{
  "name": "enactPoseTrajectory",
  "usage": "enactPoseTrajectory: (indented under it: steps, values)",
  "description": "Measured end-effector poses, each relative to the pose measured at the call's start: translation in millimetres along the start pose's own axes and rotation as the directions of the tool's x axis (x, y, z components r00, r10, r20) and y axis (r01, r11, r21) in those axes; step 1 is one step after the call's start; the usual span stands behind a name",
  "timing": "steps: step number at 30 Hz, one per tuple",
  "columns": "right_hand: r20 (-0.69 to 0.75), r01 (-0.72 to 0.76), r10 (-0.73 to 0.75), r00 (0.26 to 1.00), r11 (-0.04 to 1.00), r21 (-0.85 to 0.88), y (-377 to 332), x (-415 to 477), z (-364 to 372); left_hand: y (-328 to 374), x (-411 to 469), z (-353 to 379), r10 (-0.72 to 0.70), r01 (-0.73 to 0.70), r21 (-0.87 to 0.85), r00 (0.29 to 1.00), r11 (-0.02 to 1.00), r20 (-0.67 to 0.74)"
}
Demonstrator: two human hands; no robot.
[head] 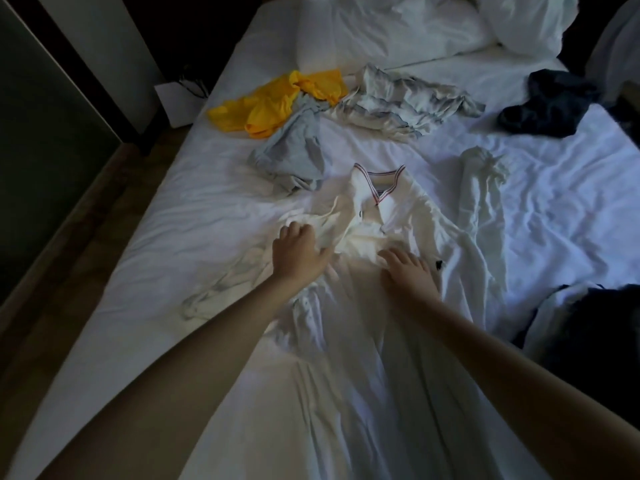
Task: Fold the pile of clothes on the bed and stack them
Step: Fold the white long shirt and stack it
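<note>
1. A white shirt [391, 306] with a striped collar lies spread out on the bed [138, 237], collar end away from the person and crumpled around the chest.
2. The left hand [299, 251] rests on the bunched cloth at the shirt's left shoulder. Its fingers are bent over the folds and the thumb is stretched toward the shirt's middle. I cannot tell whether it actually pinches any cloth.
3. The right hand [410, 271] lies flat on the shirt's chest below the collar, fingers spread and straight, holding nothing.
4. A grey garment [294, 150] lies crumpled just beyond the shirt's collar, to its left. A yellow garment [277, 102] lies past that, touching it.
5. A pale striped garment [405, 102] lies beyond the collar.
6. A twisted white cloth [481, 188] lies just right of the shirt.
7. A dark blue garment [550, 105] lies far beyond the shirt to the right. Another dark garment [595, 327] lies at the bed's right edge, beside the shirt's lower part.
</note>
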State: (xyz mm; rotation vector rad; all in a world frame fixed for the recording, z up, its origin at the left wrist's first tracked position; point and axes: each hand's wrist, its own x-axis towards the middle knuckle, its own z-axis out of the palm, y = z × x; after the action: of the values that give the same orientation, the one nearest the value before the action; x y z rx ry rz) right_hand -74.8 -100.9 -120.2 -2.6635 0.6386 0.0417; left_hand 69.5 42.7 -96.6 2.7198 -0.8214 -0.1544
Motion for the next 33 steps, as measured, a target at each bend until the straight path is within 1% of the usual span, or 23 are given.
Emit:
enactPoseTrajectory:
  steps: [3, 5, 7, 8, 10, 11, 13, 14, 15, 16, 18, 19, 20, 22, 23, 24, 25, 27, 28, 30, 31, 32, 33]
  values:
    - [-0.066, -0.041, 0.048, 0.997, 0.994, 0.098, -14, -32, -6, -15, -49, -16, -0.160, 0.171, -0.023, 0.957, 0.985, 0.243]
    - [-0.067, -0.071, 0.081, 0.994, 0.986, 0.150, -31, -60, -1, -27, -84, -14, -0.139, 0.168, -0.031, 0.895, 0.985, 0.424]
    - [0.062, -0.101, 0.094, 0.994, 0.988, 0.117, -46, -90, 11, -36, -111, -7, -0.126, 0.132, 0.022, 0.864, 0.991, 0.488]
    - [0.141, -0.120, 0.107, 0.984, 0.989, 0.089, -51, -106, 19, -37, -120, -3, -0.145, 0.140, 0.046, 0.862, 0.989, 0.485]
    - [0.240, -0.140, 0.121, 0.963, 0.988, 0.064, -55, -135, 34, -32, -135, 4, -0.208, 0.217, 0.029, 0.880, 0.976, 0.428]
    - [0.259, -0.155, 0.128, 0.957, 0.984, 0.083, -55, -146, 38, -25, -144, 6, -0.252, 0.276, -0.018, 0.901, 0.961, 0.352]
    - [0.248, -0.210, 0.153, 0.957, 0.952, 0.221, -54, -163, 42, -16, -164, 11, -0.357, 0.373, -0.182, 0.927, 0.910, 0.114]
    - [0.220, -0.235, 0.172, 0.960, 0.923, 0.304, -53, -169, 41, -13, -176, 13, -0.419, 0.398, -0.291, 0.908, 0.870, -0.009]
    - [0.186, -0.249, 0.193, 0.963, 0.902, 0.353, -51, -176, 38, -13, -189, 17, -0.479, 0.408, -0.408, 0.873, 0.817, -0.086]
    - [0.152, -0.255, 0.212, 0.965, 0.896, 0.363, -49, -181, 35, -12, -204, 18, -0.526, 0.410, -0.521, 0.846, 0.749, -0.091]
    - [0.102, -0.234, 0.212, 0.972, 0.919, 0.316, -40, -191, 33, -11, -231, 21, -0.524, 0.444, -0.647, 0.848, 0.620, 0.080]
    - [0.100, -0.225, 0.205, 0.974, 0.933, 0.279, -36, -196, 33, -11, -240, 23, -0.473, 0.477, -0.612, 0.862, 0.631, 0.184]
    - [0.123, -0.222, 0.197, 0.973, 0.945, 0.240, -32, -202, 34, -11, -246, 24, -0.421, 0.487, -0.549, 0.871, 0.679, 0.252]
    - [0.171, -0.192, 0.152, 0.973, 0.950, 0.246, -29, -213, 31, -12, -256, 26, -0.380, 0.527, -0.424, 0.841, 0.737, 0.385]
    - [0.165, -0.178, 0.134, 0.977, 0.941, 0.287, -28, -220, 29, -11, -261, 25, -0.387, 0.565, -0.423, 0.812, 0.708, 0.436]
    - [0.129, -0.154, 0.118, 0.985, 0.933, 0.324, -27, -228, 27, -14, -265, 26, -0.402, 0.584, -0.473, 0.806, 0.660, 0.435]
    - [0.037, -0.120, 0.114, 0.993, 0.937, 0.328, -28, -239, 22, -16, -272, 23, -0.446, 0.614, -0.541, 0.789, 0.575, 0.422]
    - [-0.230, -0.034, 0.091, 0.969, 0.970, 0.239, -28, -263, 18, -27, -283, 16, -0.573, 0.613, -0.652, 0.756, 0.447, 0.317]
    - [-0.328, -0.009, 0.076, 0.942, 0.979, 0.202, -27, -276, 13, -38, -287, 13, -0.645, 0.611, -0.660, 0.724, 0.437, 0.244]
    - [-0.385, -0.054, 0.128, 0.914, 0.979, 0.197, -18, -299, 11, -56, -296, 1, -0.720, 0.656, -0.574, 0.676, 0.491, 0.156]
    - [-0.393, -0.103, 0.181, 0.901, 0.972, 0.211, -13, -309, 12, -64, -302, -2, -0.707, 0.671, -0.543, 0.683, 0.505, 0.186]
    - [-0.409, -0.165, 0.254, 0.876, 0.957, 0.240, -8, -318, 14, -68, -307, -4, -0.672, 0.681, -0.544, 0.693, 0.491, 0.261]
    - [-0.424, -0.245, 0.359, 0.832, 0.922, 0.302, -4, -326, 16, -68, -315, -7, -0.625, 0.711, -0.548, 0.681, 0.441, 0.382]
